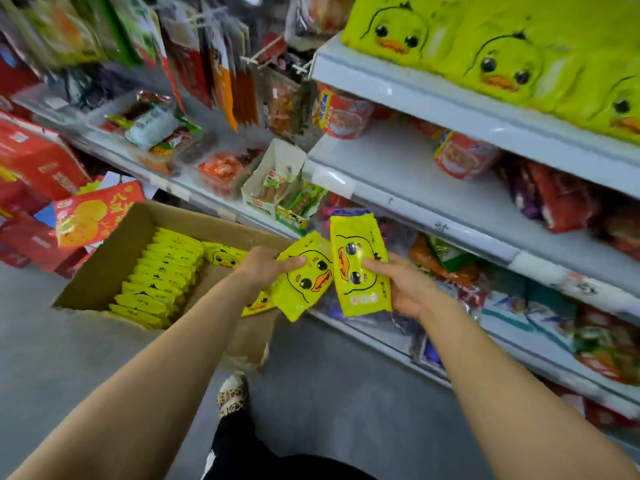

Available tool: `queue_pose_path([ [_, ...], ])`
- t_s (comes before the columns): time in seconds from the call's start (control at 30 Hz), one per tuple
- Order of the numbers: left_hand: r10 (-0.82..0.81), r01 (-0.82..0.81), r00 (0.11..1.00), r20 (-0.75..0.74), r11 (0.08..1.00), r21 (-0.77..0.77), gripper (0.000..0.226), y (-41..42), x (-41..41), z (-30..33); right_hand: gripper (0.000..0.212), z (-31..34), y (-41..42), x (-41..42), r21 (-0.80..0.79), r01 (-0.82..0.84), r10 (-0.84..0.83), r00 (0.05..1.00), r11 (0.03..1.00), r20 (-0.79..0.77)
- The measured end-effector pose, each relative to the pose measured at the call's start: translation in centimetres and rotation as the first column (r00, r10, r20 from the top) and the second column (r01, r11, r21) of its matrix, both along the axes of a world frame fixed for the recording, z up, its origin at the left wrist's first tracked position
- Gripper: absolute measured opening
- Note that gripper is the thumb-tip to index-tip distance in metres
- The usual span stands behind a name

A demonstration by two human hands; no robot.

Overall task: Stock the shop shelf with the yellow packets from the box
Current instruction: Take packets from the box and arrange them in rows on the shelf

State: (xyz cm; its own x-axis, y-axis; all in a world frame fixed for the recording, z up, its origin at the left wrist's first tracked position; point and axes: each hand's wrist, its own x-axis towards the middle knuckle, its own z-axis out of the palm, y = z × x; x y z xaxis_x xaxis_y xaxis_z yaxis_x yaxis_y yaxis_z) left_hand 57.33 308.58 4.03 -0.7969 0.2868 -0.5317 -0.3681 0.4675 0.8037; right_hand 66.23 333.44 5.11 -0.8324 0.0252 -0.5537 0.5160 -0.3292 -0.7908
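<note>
Yellow packets [360, 268] printed with duck faces, black eyes, orange beaks; brown box [114, 258]; leopard-print slipper [232, 396].

Print mostly blurred; little reads for certain.
- Red gift box [93, 220], left of the cardboard box: large gold Chinese characters, not legible.
- Yellow packets [360, 265]: small Chinese lettering near the edges, too small to read; duck face only.
- Red noodle cups [341, 112] on the middle shelf: blue-and-yellow brand panel, characters unreadable.
- Shelf edge [441, 226]: black scrawled marks, not decipherable.
</note>
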Motion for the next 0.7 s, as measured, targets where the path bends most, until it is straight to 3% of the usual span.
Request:
queue_pose_path([
  [0.23,-0.313,0.322,0.944,-0.105,0.943,0.086,0.02,10.6,5.5,9.8,0.055,8.5,9.9,8.5,0.071,0.228,-0.205,0.947,0.971,-0.246],
  [0.3,-0.407,0.419,0.902,-0.141,0.905,0.069,0.017,13.8,7.1,12.1,0.052,10.9,12.5,11.0,0.049,0.299,-0.27,0.913,0.953,-0.305],
  [0.4,-0.532,0.547,0.829,-0.17,0.836,0.048,0.033,18.3,9.1,15.2,0.052,14.0,16.4,14.6,0.049,0.371,-0.329,0.87,0.927,-0.367],
  [0.5,-0.593,0.605,0.77,-0.234,0.796,-0.026,0.018,22.4,10.5,17.6,0.063,16.7,19.4,17.6,0.11,0.437,-0.364,0.843,0.893,-0.396],
  [0.7,-0.689,0.681,0.628,-0.363,0.712,-0.171,0.028,31.8,12.5,23.3,0.038,21.1,26.1,22.8,0.134,0.558,-0.45,0.769,0.819,-0.454],
])
